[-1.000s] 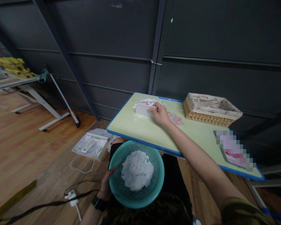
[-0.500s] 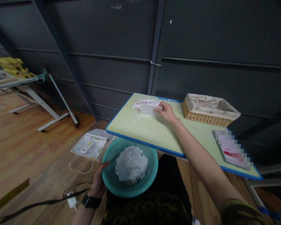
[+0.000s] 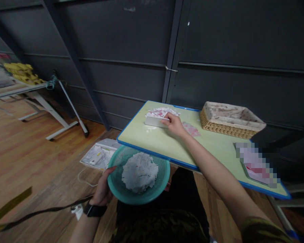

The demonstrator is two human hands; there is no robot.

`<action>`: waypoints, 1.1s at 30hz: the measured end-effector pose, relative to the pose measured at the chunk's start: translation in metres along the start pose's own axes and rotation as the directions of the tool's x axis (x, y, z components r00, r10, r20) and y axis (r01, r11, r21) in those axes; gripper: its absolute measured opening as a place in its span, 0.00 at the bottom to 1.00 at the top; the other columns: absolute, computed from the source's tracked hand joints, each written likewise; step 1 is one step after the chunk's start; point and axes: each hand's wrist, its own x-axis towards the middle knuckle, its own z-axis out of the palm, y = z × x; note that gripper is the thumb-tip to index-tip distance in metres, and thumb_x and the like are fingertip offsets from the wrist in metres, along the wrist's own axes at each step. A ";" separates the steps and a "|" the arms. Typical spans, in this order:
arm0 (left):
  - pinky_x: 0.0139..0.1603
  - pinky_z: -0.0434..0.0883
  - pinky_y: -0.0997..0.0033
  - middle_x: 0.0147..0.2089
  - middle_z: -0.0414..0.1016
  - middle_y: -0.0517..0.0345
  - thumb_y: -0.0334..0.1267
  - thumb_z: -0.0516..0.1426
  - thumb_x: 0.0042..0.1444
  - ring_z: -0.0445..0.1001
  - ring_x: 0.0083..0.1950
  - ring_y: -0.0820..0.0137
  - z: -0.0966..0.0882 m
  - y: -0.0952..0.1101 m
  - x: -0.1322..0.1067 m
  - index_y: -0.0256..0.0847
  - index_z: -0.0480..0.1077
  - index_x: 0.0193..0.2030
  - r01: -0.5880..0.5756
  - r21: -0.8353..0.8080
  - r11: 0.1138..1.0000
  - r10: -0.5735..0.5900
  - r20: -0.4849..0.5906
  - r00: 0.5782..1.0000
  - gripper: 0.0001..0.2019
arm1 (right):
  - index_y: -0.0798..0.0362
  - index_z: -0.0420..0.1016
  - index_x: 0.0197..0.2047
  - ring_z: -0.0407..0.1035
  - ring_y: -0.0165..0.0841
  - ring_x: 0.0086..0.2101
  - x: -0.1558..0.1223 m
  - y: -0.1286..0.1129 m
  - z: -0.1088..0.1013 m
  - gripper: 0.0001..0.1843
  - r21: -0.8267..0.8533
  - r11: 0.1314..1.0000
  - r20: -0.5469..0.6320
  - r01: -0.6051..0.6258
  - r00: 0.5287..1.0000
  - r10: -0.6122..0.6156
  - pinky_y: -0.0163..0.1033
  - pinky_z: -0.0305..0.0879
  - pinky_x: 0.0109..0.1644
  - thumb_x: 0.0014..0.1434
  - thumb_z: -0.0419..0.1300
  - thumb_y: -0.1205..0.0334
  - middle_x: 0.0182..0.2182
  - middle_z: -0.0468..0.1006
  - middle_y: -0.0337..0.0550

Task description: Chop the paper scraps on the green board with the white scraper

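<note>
My left hand (image 3: 103, 189), with a dark watch on its wrist, grips the left side of a green plastic colander (image 3: 113, 191). Inside the colander lies a heap of white paper scraps (image 3: 140, 172). On the yellow-green tabletop (image 3: 139, 135), my right hand (image 3: 173, 124) pinches the right end of a flat white scraper (image 3: 153, 121), held on edge. Just behind the scraper sits a pile of white and pink scraps (image 3: 160, 112). A flat pinkish patch (image 3: 191, 129) lies to the right of my right hand.
A lined wicker basket (image 3: 230, 130) stands at the table's back right. Nearer me lies a phone-like slab (image 3: 258, 168), partly pixelated. On the floor are an open white box (image 3: 97, 155) and a dark strap (image 3: 40, 211). A metal wall (image 3: 126, 74) rises behind.
My right hand and the scraper have shifted slightly left, against the scrap pile. The pinkish patch now shows beside the hand. The colander has risen a little, still in my left hand.
</note>
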 end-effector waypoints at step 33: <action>0.40 0.78 0.65 0.28 0.83 0.54 0.34 0.61 0.51 0.81 0.30 0.62 -0.006 -0.001 0.000 0.35 0.77 0.32 -0.002 0.021 1.000 0.002 -0.016 1.000 0.05 | 0.50 0.63 0.27 0.60 0.29 0.23 -0.026 -0.038 0.030 0.24 0.387 0.875 0.456 -0.289 0.885 0.091 0.34 0.54 0.26 0.46 0.67 0.40 0.21 0.67 0.33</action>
